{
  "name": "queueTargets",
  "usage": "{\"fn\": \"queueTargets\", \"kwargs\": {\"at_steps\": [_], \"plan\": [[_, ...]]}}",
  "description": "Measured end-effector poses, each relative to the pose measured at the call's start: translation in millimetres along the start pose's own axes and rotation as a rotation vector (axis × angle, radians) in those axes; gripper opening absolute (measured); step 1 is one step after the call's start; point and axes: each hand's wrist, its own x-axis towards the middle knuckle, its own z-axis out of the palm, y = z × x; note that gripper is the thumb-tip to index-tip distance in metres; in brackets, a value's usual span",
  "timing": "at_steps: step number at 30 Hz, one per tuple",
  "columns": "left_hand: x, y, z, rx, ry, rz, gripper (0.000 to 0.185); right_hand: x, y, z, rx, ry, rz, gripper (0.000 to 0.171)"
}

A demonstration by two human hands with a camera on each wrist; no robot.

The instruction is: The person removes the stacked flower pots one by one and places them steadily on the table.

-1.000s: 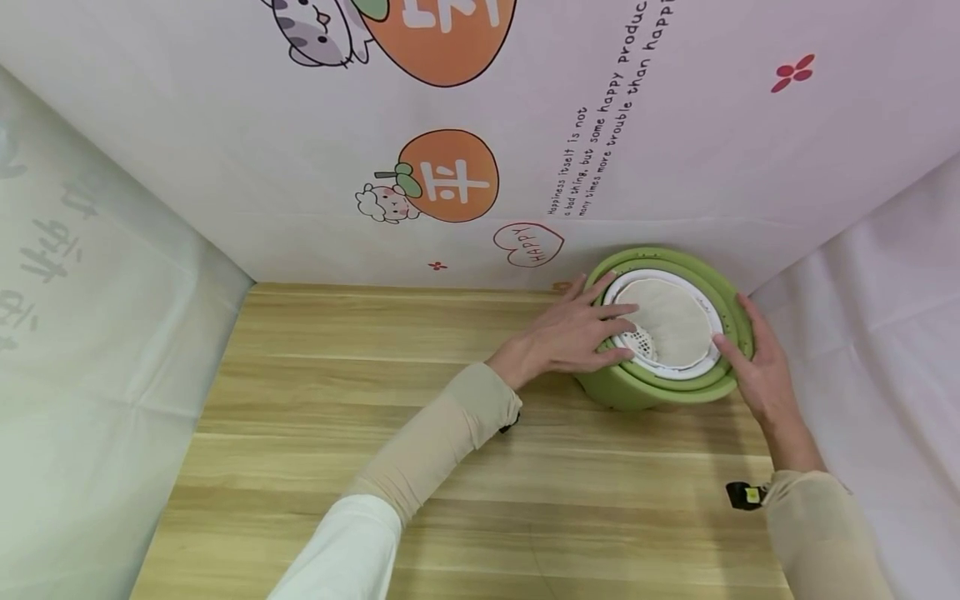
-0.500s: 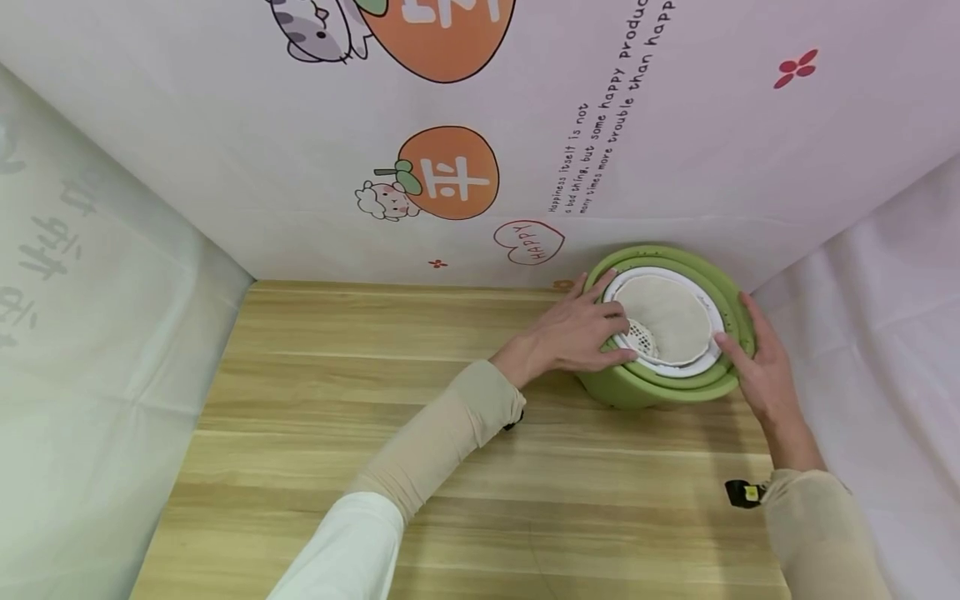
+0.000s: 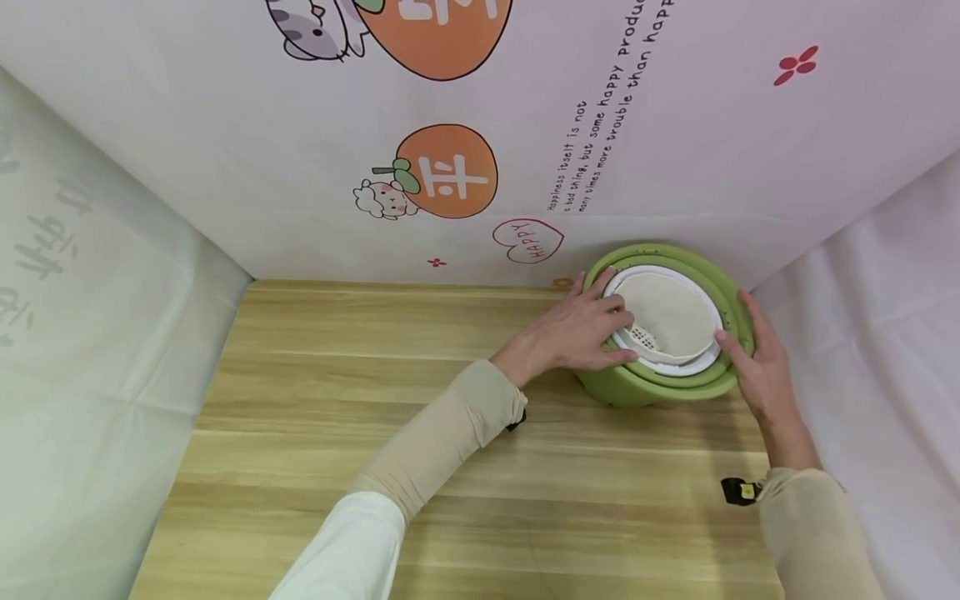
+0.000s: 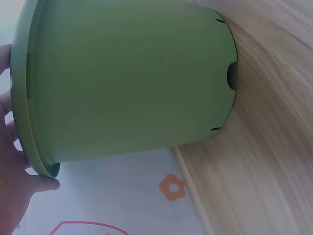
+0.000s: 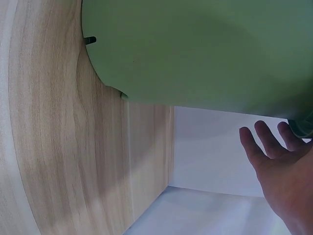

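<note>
A: Describe the green bucket point(image 3: 660, 379) and its position.

B: Smooth round plastic, walls tapering toward the base. It stands on the wood-grain surface point(image 3: 375, 400), in the far right corner, against the printed backdrop point(image 3: 525, 125). Seated inside its rim: a white perforated basket point(image 3: 678, 362) containing a flat beige cloth point(image 3: 671, 317).

A: Hand pose?

B: Left hand point(image 3: 573, 333): fingers curled over the near-left rim, gripping the basket edge. Right hand point(image 3: 757, 367): fingers extended, pressed flat against the bucket's right rim, grasping nothing.

A: Difference from the earlier frame?

B: The perforated area of the basket shows less; the cloth covers more. Both hands keep their positions.
</note>
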Motion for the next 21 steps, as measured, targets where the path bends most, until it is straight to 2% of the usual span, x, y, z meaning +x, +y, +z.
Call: {"fn": "queueTargets", "kwargs": {"at_steps": [7, 14, 21], "plan": [[0.5, 1.9, 0.5, -0.031, 0.025, -0.016, 0.059, 1.9, 4.3, 1.8, 0.019, 0.017, -0.013, 0.064], [0.3, 1.0, 2.7, -0.026, 0.063, -0.031, 0.053, 3.4, 2.3, 5.3, 0.065, 0.009, -0.001, 0.053], [4.6, 3.9, 4.7, -0.044, 0.105, -0.005, 0.052, 1.8, 1.6, 6.7, 0.07, 0.045, -0.008, 0.052]]}}
